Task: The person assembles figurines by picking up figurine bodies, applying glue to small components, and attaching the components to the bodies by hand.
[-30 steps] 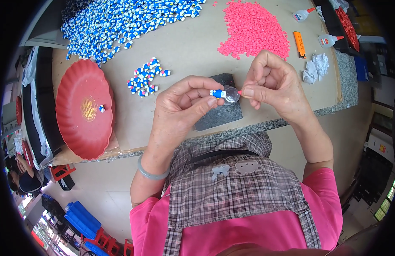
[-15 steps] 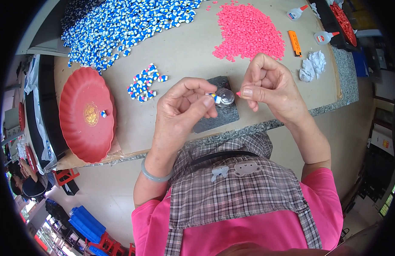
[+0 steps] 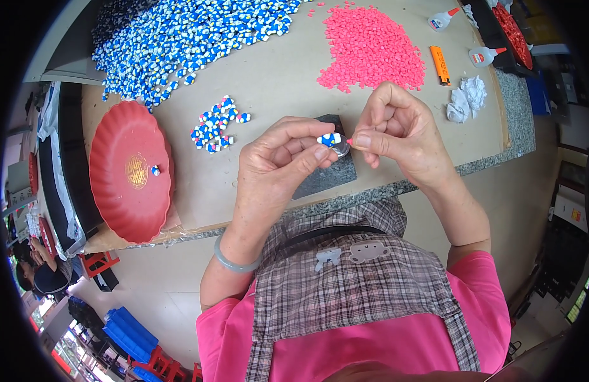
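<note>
Between thumb and fingertips my left hand (image 3: 278, 156) pinches a small blue and white figurine (image 3: 329, 139). My right hand (image 3: 399, 137) is closed on a tiny pink piece (image 3: 350, 142), held close to the figurine's right end; whether they touch I cannot tell. Beneath the hands, a small clear round container (image 3: 341, 149) stands on a dark stone slab (image 3: 329, 178), partly hidden by the fingers. Left of my left hand lies a small cluster of blue and white figurines (image 3: 213, 126), some with pink bits. Beyond my right hand spreads a heap of pink pieces (image 3: 374, 48).
A large heap of blue and white figurines (image 3: 192, 44) covers the far left. A red scalloped tray (image 3: 106, 172) holds one figurine. At right are two glue bottles (image 3: 439, 21), an orange utility knife (image 3: 440, 65) and crumpled tissue (image 3: 467, 99). A person (image 3: 49, 270) sits far left.
The figurine in my left hand has turned and come to the right, over the clear container. My right hand has brought the pink piece slightly left, up to the figurine.
</note>
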The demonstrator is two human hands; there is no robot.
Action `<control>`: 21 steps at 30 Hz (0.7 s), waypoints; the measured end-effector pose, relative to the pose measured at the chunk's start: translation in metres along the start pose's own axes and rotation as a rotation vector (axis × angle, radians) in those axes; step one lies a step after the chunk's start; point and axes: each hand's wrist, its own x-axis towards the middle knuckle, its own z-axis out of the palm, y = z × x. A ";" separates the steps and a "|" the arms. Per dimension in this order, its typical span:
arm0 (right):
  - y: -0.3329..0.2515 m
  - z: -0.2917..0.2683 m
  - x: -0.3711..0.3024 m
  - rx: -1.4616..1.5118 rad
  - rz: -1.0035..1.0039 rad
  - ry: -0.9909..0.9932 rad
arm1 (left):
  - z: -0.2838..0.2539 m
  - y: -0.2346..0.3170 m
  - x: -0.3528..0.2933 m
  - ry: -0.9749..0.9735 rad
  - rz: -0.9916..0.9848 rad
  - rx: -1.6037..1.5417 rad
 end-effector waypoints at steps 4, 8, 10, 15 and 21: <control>-0.003 0.007 -0.001 -0.032 -0.001 0.012 | 0.004 -0.001 -0.001 0.021 0.032 0.027; 0.000 0.009 -0.002 -0.086 -0.036 -0.001 | 0.006 -0.003 -0.002 0.054 0.081 0.120; 0.000 0.010 -0.002 -0.091 -0.040 0.003 | 0.007 -0.004 -0.001 0.046 0.127 0.161; 0.000 0.011 -0.001 -0.180 -0.043 0.008 | 0.009 -0.006 0.000 0.052 0.174 0.218; 0.000 0.014 -0.003 -0.453 -0.137 0.056 | 0.012 -0.008 -0.001 0.097 0.409 0.588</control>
